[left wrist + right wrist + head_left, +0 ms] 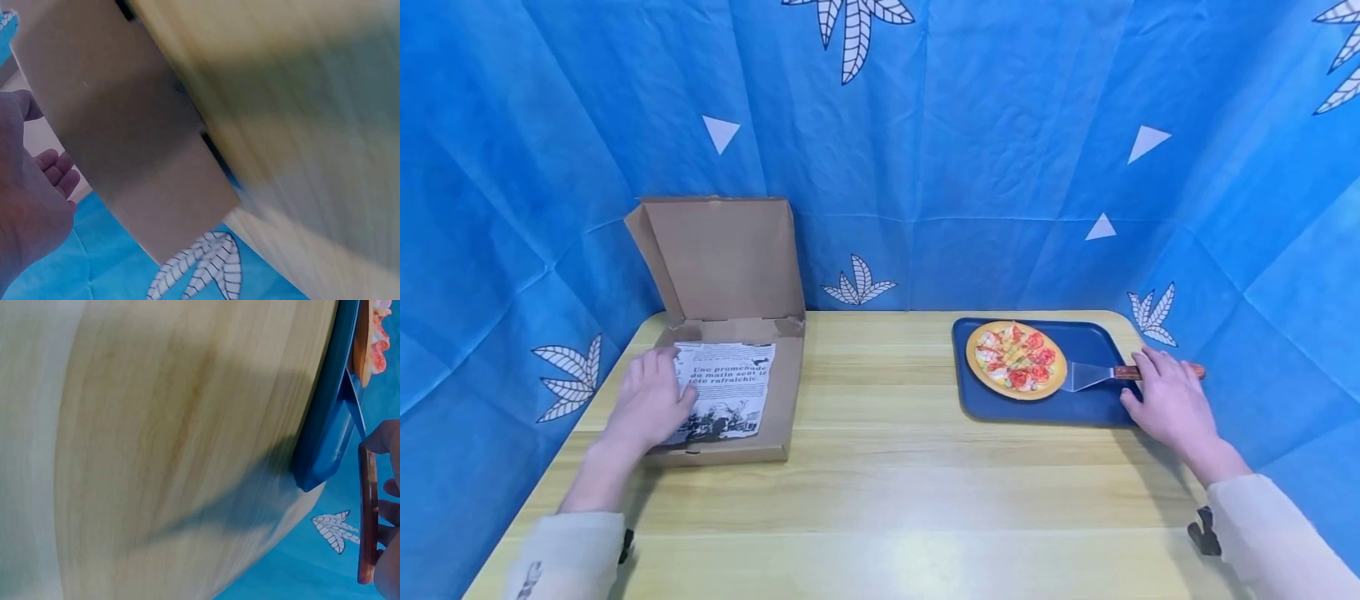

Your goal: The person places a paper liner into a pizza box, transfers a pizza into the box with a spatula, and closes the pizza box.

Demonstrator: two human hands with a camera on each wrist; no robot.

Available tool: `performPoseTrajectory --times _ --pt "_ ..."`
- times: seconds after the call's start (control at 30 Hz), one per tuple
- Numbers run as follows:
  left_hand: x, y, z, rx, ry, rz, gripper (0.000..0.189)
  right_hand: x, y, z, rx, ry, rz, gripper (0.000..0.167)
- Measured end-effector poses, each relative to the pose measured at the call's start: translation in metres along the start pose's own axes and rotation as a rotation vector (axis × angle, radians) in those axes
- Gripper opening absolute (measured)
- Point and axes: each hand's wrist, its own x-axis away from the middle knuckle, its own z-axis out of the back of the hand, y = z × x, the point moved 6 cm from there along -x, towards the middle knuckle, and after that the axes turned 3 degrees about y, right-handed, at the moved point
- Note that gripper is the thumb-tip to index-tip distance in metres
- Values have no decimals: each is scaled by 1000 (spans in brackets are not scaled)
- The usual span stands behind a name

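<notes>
My left hand lies over the left side of a cardboard pizza box, fingers loosely curled beside a printed paper sheet inside it. In the left wrist view the box's front wall hides part of that hand; no held object shows. On the right, my right hand holds the wooden handle of a metal spatula. Thumb and fingers are about the handle in the right wrist view. The blade meets the edge of a pizza with red and white toppings; how far under it reaches is hidden.
The pizza is over a dark blue tray at the table's right rear. The box lid stands raised at the back left. Bare wooden table lies between box and tray. Blue patterned cloth hangs around the back and sides.
</notes>
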Motion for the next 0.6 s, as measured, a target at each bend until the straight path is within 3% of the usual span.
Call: performPoseTrajectory --times 0.43,0.6 --pt "-17 47 -12 50 21 -27 70 -1 8 -3 78 -24 24 65" --pt "-23 67 -18 66 20 -66 68 -3 7 -4 102 -33 54 64"
